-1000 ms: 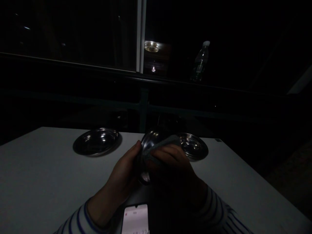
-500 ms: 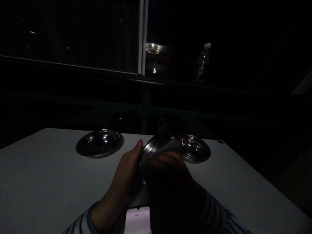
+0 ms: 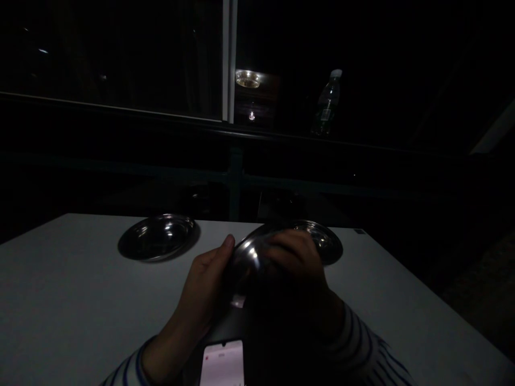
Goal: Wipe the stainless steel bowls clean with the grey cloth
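My left hand [image 3: 207, 289] grips the near-left edge of a shiny steel dish [image 3: 245, 262], thumb up along its rim. The dish is held tilted above the table. My right hand [image 3: 300, 262] lies over the right part of the dish with bent fingers. The grey cloth seen in this hand a moment ago is now mostly hidden in shadow behind the fingers. Left of the hands, a second steel dish [image 3: 156, 238] rests on the white table [image 3: 80, 300]. A third steel dish [image 3: 325, 241] sits behind my right hand, which partly covers it.
A phone with a lit screen [image 3: 222, 364] lies at the near edge, below my hands. Beyond the table, a clear plastic bottle [image 3: 328, 104] with a white cap stands by the dark window. A pale window frame [image 3: 229, 64] runs upright. The room is very dark.
My right hand has slid slightly up and right over the steel dish, and the cloth has gone almost out of sight. More of the dish's shiny surface shows. The view has shifted slightly.
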Demonstrator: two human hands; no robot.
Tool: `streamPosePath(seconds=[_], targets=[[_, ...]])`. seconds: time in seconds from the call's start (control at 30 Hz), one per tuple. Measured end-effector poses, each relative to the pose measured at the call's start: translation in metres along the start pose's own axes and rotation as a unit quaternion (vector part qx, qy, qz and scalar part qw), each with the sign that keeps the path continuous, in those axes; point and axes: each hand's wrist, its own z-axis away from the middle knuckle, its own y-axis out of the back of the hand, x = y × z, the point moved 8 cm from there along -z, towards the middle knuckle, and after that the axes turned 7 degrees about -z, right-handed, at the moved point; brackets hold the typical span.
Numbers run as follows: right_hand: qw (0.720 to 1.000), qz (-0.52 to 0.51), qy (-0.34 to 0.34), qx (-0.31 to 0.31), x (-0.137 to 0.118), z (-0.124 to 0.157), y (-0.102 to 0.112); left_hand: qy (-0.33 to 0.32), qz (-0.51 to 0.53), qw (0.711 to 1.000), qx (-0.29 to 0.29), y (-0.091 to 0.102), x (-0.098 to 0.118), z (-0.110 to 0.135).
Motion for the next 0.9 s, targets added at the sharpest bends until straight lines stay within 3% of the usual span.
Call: streamPosePath(seconds=[0.1,0.27,0.5,0.67,0.73,0.9], targets=[[0.998,0.002,-0.059,0.018,0.009,-0.003,0.005,0.006,-0.005,1.0,0.007,0.001,-0.001,0.0],[0.998,0.014,0.015,-0.06,-0.021,-0.005,-0.014,-0.008,-0.046,0.999,0.008,0.0,-0.002,-0.001],[0.995,0.022,-0.099,0.016,0.016,-0.004,0.004,0.022,-0.028,0.999,0.0,-0.002,-0.002,0.001],[0.998,0.023,-0.005,-0.053,-0.016,-0.003,-0.018,0.02,-0.032,0.999,0.002,0.001,-0.007,-0.003],[0.998,0.017,-0.027,-0.047,-0.008,-0.002,-0.016,0.018,-0.035,0.999,-0.01,-0.001,-0.008,-0.003],[0.988,-0.004,-0.153,0.034,0.035,0.0,0.007,0.021,-0.047,0.997,-0.051,-0.005,-0.005,-0.002]])
